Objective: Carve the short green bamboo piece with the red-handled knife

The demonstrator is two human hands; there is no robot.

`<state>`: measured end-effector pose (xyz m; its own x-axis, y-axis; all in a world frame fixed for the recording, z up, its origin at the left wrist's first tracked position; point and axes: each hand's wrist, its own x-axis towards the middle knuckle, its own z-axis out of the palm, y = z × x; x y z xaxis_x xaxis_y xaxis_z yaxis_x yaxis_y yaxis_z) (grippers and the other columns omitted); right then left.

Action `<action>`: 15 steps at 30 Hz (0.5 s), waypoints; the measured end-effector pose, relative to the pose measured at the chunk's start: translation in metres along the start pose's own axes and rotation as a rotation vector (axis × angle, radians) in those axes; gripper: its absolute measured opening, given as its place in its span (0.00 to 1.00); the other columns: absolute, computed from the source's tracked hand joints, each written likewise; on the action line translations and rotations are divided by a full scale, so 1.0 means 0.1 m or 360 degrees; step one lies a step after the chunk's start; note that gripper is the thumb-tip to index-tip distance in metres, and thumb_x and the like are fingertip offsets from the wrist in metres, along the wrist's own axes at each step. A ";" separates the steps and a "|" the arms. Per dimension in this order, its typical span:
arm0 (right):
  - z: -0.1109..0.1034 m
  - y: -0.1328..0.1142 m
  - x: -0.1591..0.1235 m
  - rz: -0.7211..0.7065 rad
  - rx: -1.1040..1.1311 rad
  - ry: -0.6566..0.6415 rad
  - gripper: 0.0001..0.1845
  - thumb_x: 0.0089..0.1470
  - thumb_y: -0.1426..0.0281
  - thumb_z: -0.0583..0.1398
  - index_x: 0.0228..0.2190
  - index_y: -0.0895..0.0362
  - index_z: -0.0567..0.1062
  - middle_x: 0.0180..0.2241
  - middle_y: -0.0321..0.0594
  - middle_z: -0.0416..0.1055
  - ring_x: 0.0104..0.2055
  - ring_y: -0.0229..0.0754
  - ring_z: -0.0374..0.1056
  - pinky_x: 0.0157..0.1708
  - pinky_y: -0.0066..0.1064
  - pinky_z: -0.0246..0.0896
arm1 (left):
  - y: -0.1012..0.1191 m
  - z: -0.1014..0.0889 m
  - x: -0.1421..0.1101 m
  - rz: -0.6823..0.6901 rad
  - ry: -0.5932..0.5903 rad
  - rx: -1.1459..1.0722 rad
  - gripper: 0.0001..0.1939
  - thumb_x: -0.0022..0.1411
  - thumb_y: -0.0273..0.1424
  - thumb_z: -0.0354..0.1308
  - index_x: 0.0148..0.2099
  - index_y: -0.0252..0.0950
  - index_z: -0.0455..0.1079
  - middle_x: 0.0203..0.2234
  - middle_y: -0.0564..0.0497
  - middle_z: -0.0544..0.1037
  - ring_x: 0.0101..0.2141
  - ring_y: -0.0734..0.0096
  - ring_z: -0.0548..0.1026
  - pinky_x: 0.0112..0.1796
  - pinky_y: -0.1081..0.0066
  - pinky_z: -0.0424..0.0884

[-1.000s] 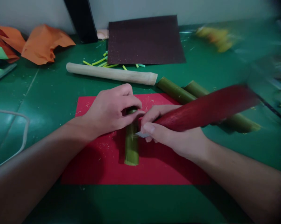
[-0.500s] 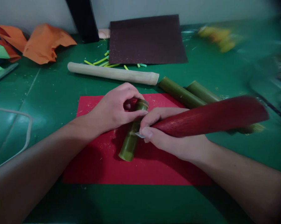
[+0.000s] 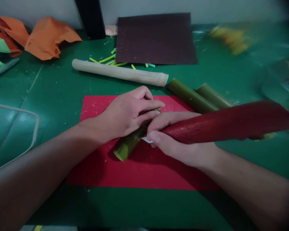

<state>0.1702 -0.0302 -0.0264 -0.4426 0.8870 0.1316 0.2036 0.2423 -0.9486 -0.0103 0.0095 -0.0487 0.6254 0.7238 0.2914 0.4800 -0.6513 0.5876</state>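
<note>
A short green bamboo piece (image 3: 127,146) lies tilted on a red sheet (image 3: 125,175). My left hand (image 3: 132,110) is closed over its upper part, the fingers covering most of the far end. In my right hand (image 3: 163,133) is a carving knife with a thick dark-red handle (image 3: 226,122), which reaches far out to the right. Only a short bit of its pale blade (image 3: 146,140) shows past the fingertips, at the bamboo's right side near a scraped line. Whether the blade touches the bamboo is hard to tell. Small shavings are scattered over the sheet.
Beyond the hands lie a pale stripped bamboo length (image 3: 120,73), green bamboo pieces (image 3: 194,94), yellow-green bits (image 3: 107,59) and a dark brown sheet (image 3: 156,38). Crumpled orange paper (image 3: 48,38) is at the back left, beside a black upright (image 3: 90,19). A pale wire loop (image 3: 36,128) lies left.
The bamboo has turned, its near end swinging left. My left fingers have shifted over its far end to the right. My right hand keeps the knife close to the bamboo.
</note>
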 end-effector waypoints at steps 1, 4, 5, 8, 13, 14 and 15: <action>0.00 0.00 0.00 -0.0029 -0.0001 0.0001 0.09 0.51 0.72 0.63 0.21 0.52 0.74 0.23 0.32 0.75 0.25 0.35 0.70 0.27 0.27 0.67 | 0.00 0.00 0.00 -0.0001 -0.0006 -0.0010 0.15 0.72 0.34 0.50 0.50 0.39 0.77 0.45 0.45 0.74 0.43 0.65 0.75 0.44 0.63 0.73; 0.00 -0.01 0.00 -0.0085 -0.0020 0.0005 0.10 0.52 0.72 0.63 0.21 0.52 0.75 0.23 0.31 0.75 0.24 0.34 0.70 0.27 0.27 0.67 | 0.00 0.01 0.01 0.0006 -0.0021 -0.0040 0.15 0.73 0.34 0.49 0.50 0.39 0.77 0.46 0.45 0.74 0.44 0.64 0.75 0.45 0.62 0.74; 0.00 -0.01 0.00 -0.0095 -0.0033 0.0004 0.10 0.52 0.71 0.63 0.21 0.52 0.75 0.23 0.31 0.75 0.24 0.34 0.69 0.27 0.27 0.67 | -0.01 0.02 0.01 0.0013 -0.0023 -0.0043 0.15 0.73 0.34 0.49 0.49 0.39 0.76 0.46 0.45 0.74 0.45 0.64 0.75 0.45 0.62 0.74; 0.00 -0.02 -0.01 -0.0121 -0.0111 0.0000 0.09 0.52 0.70 0.63 0.21 0.51 0.75 0.22 0.30 0.75 0.22 0.34 0.68 0.25 0.27 0.67 | -0.03 0.02 0.01 0.0038 -0.0024 -0.0037 0.15 0.73 0.35 0.48 0.50 0.40 0.76 0.46 0.45 0.73 0.45 0.64 0.75 0.47 0.62 0.74; 0.02 -0.02 0.00 -0.0138 -0.0186 -0.0007 0.08 0.52 0.70 0.64 0.23 0.51 0.76 0.23 0.30 0.75 0.23 0.34 0.69 0.26 0.26 0.68 | -0.05 0.03 0.02 0.0035 -0.0042 -0.0036 0.16 0.74 0.35 0.47 0.49 0.39 0.76 0.46 0.45 0.73 0.45 0.65 0.74 0.47 0.62 0.73; 0.02 -0.01 0.01 -0.0155 -0.0174 -0.0012 0.08 0.52 0.71 0.64 0.23 0.51 0.76 0.23 0.30 0.75 0.23 0.34 0.69 0.28 0.26 0.69 | -0.05 0.03 0.02 0.0031 -0.0038 -0.0032 0.16 0.74 0.35 0.47 0.48 0.39 0.76 0.46 0.45 0.73 0.44 0.65 0.74 0.47 0.61 0.73; 0.03 0.00 0.01 -0.0179 -0.0158 -0.0015 0.08 0.52 0.72 0.64 0.23 0.51 0.76 0.23 0.29 0.74 0.24 0.33 0.70 0.30 0.25 0.70 | -0.04 0.03 0.03 0.0032 -0.0035 -0.0026 0.16 0.74 0.35 0.47 0.47 0.39 0.76 0.45 0.45 0.73 0.44 0.64 0.74 0.47 0.61 0.73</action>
<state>0.1673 -0.0301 -0.0266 -0.4758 0.8483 0.2322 0.2374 0.3781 -0.8948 -0.0088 0.0136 -0.0528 0.6483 0.7052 0.2869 0.4572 -0.6620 0.5939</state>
